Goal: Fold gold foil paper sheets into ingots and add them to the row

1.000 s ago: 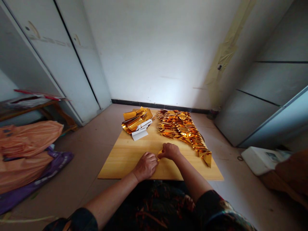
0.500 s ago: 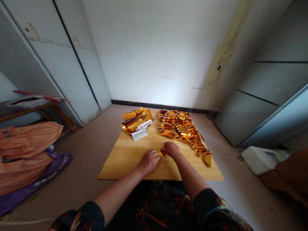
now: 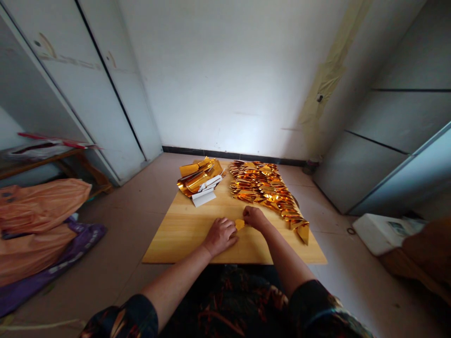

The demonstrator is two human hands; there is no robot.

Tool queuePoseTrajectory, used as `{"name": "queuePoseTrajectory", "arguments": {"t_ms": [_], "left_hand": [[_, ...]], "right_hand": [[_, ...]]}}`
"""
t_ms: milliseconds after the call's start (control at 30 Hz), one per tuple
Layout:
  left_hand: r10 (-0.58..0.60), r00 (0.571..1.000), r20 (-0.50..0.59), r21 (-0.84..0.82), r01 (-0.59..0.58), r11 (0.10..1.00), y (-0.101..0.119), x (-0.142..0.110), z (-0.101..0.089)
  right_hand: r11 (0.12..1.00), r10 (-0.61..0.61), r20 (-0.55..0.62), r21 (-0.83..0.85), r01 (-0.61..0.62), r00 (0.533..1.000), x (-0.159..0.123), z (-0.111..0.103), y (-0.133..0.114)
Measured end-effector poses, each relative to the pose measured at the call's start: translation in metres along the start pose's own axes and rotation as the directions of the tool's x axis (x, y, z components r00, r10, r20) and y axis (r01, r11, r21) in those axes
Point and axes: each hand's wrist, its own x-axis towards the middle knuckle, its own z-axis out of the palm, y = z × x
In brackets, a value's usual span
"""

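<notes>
A small piece of gold foil paper (image 3: 240, 224) lies between my two hands, low over the wooden board. My left hand (image 3: 221, 234) rests on the board with its fingers closed on the paper's left end. From the other side, my right hand (image 3: 254, 218) has its fingers curled in a pinch at the paper's right end. Rows of folded gold foil pieces (image 3: 262, 183) overlap beyond my right hand. A loose pile of gold foil sheets (image 3: 200, 176) lies at the far left, with a white folded sheet (image 3: 204, 197) on its near side.
The wooden board (image 3: 176, 239) carries all the foil. Cabinets (image 3: 95, 84) stand at the left, near orange bags (image 3: 42, 206) on a purple bag (image 3: 81, 239). A grey refrigerator (image 3: 391, 131) and a white box (image 3: 377, 233) are at the right.
My right hand has shifted slightly right, away from my left hand. More of the gold foil paper shows between them. The folded rows and the pile stay put.
</notes>
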Motion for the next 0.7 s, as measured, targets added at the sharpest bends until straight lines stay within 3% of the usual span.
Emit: {"name": "queuePoseTrajectory", "arguments": {"t_ms": [200, 400, 700], "left_hand": [[-0.063, 0.995, -0.076, -0.098, 0.056, 0.994, -0.009, 0.0, 0.008], [-0.077, 0.99, -0.122, -0.101, 0.065, 0.993, -0.014, 0.001, 0.01], [-0.136, 0.973, -0.184, -0.114, 0.116, 0.987, -0.02, 0.003, 0.016]], "right_hand": [[0.988, -0.153, 0.009, 0.028, 0.153, 0.988, -0.008, 0.003, 0.005], [0.939, -0.339, 0.03, 0.077, 0.336, 0.94, -0.016, 0.004, 0.011], [0.938, -0.337, -0.08, -0.11, 0.328, 0.938, -0.027, 0.02, 0.005]]}}
